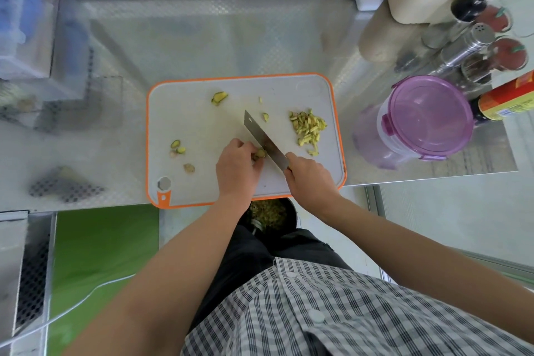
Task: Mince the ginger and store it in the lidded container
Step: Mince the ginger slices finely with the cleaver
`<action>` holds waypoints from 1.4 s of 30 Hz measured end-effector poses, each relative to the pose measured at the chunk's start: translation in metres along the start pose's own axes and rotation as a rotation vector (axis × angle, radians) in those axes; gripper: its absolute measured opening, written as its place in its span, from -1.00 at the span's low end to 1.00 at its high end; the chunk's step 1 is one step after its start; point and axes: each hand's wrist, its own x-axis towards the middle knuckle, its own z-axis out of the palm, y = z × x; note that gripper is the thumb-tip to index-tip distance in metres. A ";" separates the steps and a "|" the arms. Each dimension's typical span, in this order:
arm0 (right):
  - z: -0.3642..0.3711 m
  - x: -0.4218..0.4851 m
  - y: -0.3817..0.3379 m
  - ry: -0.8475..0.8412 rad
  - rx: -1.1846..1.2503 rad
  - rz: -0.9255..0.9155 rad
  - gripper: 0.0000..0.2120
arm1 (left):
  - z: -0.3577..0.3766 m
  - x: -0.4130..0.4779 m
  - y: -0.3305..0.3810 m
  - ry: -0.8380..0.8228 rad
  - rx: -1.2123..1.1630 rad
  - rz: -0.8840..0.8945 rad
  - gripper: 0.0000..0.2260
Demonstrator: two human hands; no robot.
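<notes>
Ginger's mid-chop rn, so big to small: steel counter, w/ the orange-rimmed cutting board lying on it at the front edge. Purple lidded container stands on the counter just right of the board, lid on, not touching the board afaict. Left hand has its fingers curled over the ginger chunk, pinning it to the board near the front middle. Right hand is wrapped tight round the handle of the knife, blade angled away and leftward, edge right against that chunk. Pile of cut strips lies on the board's right side, near the container. A few peel scraps are scattered over the left and far parts. Imo the chunk is light, stiff and fibrous, prob slick on the cut faces, and it's small, so hold it from the top w/ fingertips tucked back from the blade. Strips are loose and would scatter, so scoop w/ the blade, don't pinch.
</notes>
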 end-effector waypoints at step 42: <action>-0.007 0.005 -0.013 -0.028 -0.035 0.046 -0.97 | 0.004 -0.003 0.000 0.045 -0.099 0.112 -0.96</action>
